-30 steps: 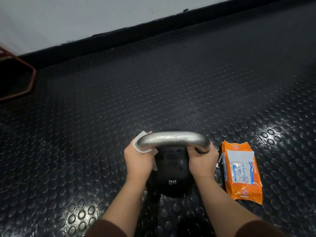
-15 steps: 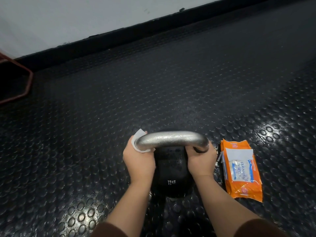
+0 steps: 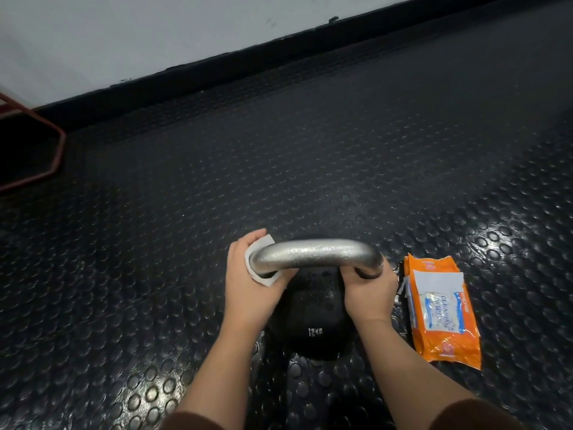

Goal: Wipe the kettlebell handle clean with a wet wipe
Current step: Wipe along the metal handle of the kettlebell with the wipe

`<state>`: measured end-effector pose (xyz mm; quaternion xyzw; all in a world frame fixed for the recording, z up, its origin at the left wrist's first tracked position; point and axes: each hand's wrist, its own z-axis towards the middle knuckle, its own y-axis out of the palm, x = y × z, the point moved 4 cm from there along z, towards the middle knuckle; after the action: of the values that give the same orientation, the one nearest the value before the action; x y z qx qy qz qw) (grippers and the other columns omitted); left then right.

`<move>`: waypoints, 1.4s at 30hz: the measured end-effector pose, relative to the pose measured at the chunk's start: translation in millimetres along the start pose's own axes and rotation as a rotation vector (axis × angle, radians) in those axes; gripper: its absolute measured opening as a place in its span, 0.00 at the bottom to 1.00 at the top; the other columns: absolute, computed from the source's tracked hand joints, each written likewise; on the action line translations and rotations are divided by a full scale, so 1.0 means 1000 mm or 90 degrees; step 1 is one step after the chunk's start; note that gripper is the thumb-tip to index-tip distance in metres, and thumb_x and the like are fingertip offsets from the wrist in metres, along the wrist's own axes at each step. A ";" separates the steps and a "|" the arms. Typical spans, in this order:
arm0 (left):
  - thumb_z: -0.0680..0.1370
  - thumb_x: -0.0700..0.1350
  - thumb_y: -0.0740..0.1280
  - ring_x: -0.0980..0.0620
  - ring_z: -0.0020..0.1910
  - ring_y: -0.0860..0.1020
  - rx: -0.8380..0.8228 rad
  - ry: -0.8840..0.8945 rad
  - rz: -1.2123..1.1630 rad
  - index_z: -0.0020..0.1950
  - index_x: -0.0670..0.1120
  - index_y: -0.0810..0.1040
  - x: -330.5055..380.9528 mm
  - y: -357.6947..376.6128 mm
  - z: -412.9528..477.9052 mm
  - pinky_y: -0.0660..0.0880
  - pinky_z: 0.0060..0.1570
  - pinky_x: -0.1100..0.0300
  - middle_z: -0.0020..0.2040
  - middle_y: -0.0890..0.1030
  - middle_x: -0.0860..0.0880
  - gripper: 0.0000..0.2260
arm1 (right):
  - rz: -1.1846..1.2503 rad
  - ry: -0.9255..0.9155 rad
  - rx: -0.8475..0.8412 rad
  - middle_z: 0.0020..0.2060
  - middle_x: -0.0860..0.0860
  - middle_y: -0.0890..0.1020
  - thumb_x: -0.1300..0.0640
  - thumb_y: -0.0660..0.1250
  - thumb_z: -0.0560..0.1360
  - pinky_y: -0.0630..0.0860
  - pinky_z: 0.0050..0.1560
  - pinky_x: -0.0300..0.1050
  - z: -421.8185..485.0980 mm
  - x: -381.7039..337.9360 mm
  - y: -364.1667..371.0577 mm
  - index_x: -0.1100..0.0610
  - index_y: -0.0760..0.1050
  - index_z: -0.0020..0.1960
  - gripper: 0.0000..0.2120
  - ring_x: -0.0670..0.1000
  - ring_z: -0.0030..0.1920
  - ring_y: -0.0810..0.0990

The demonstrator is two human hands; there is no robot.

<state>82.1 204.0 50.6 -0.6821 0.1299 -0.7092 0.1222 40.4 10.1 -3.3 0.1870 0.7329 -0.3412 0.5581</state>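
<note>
A black kettlebell (image 3: 313, 324) marked 12 kg stands on the studded rubber floor, its silver handle (image 3: 313, 254) arching across the middle of the view. My left hand (image 3: 251, 290) grips the handle's left leg with a white wet wipe (image 3: 259, 248) wrapped around the metal under its fingers. My right hand (image 3: 369, 293) grips the handle's right leg where it meets the black body. The handle's lower ends are hidden by both hands.
An orange pack of wet wipes (image 3: 440, 308) lies flat on the floor just right of my right hand, its flap lifted. A red metal frame (image 3: 46, 150) stands at the far left. A white wall (image 3: 124, 35) with a black skirting runs along the back.
My left hand with the wipe has shifted slightly on the handle's left bend, and more of the wipe shows below the bar. My right hand and the kettlebell stay put.
</note>
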 end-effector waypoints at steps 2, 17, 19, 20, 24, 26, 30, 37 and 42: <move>0.65 0.55 0.77 0.53 0.61 0.75 0.017 0.017 0.008 0.67 0.57 0.67 -0.002 0.004 -0.009 0.75 0.60 0.50 0.63 0.74 0.53 0.33 | 0.003 0.001 0.003 0.45 0.52 0.81 0.59 0.74 0.69 0.73 0.50 0.45 0.000 -0.001 0.000 0.61 0.78 0.53 0.13 0.50 0.46 0.78; 0.56 0.82 0.58 0.62 0.62 0.76 0.004 -0.134 -0.403 0.49 0.45 0.77 0.014 0.003 -0.009 0.72 0.58 0.58 0.65 0.77 0.48 0.43 | 0.011 0.014 -0.002 0.46 0.53 0.82 0.59 0.74 0.69 0.74 0.51 0.45 0.000 0.001 0.000 0.60 0.79 0.54 0.14 0.51 0.48 0.80; 0.56 0.83 0.52 0.59 0.59 0.78 -0.014 -0.149 -0.389 0.46 0.46 0.80 0.014 0.001 -0.007 0.67 0.60 0.53 0.61 0.81 0.52 0.44 | 0.010 0.015 -0.004 0.46 0.53 0.82 0.60 0.74 0.69 0.74 0.51 0.44 0.001 0.002 0.000 0.60 0.79 0.54 0.14 0.51 0.48 0.80; 0.58 0.83 0.49 0.56 0.54 0.81 -0.017 -0.157 -0.382 0.47 0.44 0.80 0.013 0.000 -0.007 0.67 0.61 0.51 0.55 0.83 0.53 0.46 | 0.010 0.016 -0.005 0.46 0.53 0.82 0.60 0.74 0.70 0.74 0.51 0.44 0.001 0.002 0.000 0.60 0.79 0.54 0.14 0.51 0.48 0.80; 0.56 0.83 0.49 0.46 0.31 0.78 -0.020 -0.160 -0.395 0.48 0.41 0.80 0.018 0.003 -0.009 0.75 0.30 0.54 0.45 0.80 0.44 0.50 | 0.008 0.017 -0.003 0.47 0.53 0.83 0.59 0.74 0.69 0.75 0.53 0.47 0.001 0.003 -0.001 0.59 0.79 0.54 0.14 0.51 0.49 0.80; 0.63 0.81 0.46 0.48 0.34 0.76 0.024 -0.167 -0.398 0.53 0.39 0.81 0.018 0.004 -0.012 0.71 0.27 0.59 0.49 0.81 0.41 0.50 | 0.007 0.018 -0.007 0.47 0.53 0.83 0.59 0.74 0.70 0.76 0.53 0.48 0.001 0.003 0.000 0.59 0.79 0.54 0.14 0.51 0.49 0.80; 0.78 0.66 0.45 0.49 0.45 0.79 0.158 -0.206 -0.305 0.49 0.49 0.85 0.009 0.000 -0.017 0.75 0.51 0.53 0.45 0.84 0.48 0.33 | 0.012 0.014 -0.003 0.46 0.54 0.83 0.60 0.74 0.69 0.76 0.52 0.46 0.001 0.003 0.000 0.60 0.79 0.54 0.14 0.51 0.48 0.80; 0.79 0.45 0.66 0.57 0.39 0.79 0.191 -0.080 -0.145 0.44 0.47 0.84 0.017 -0.011 -0.009 0.75 0.41 0.59 0.41 0.84 0.52 0.08 | 0.020 0.013 -0.001 0.46 0.52 0.83 0.58 0.75 0.69 0.76 0.51 0.46 0.000 0.004 -0.001 0.59 0.79 0.54 0.15 0.50 0.47 0.81; 0.73 0.41 0.60 0.51 0.39 0.74 0.070 -0.068 -0.151 0.42 0.42 0.81 0.022 -0.007 0.004 0.72 0.38 0.62 0.41 0.78 0.44 0.10 | 0.024 0.016 -0.004 0.45 0.52 0.83 0.58 0.75 0.69 0.77 0.51 0.46 0.000 0.004 0.000 0.59 0.78 0.54 0.15 0.49 0.47 0.81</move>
<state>85.1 202.6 73.3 -0.7217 0.0028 -0.6873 0.0817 38.9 9.3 -7.0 0.2029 0.7375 -0.3258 0.5556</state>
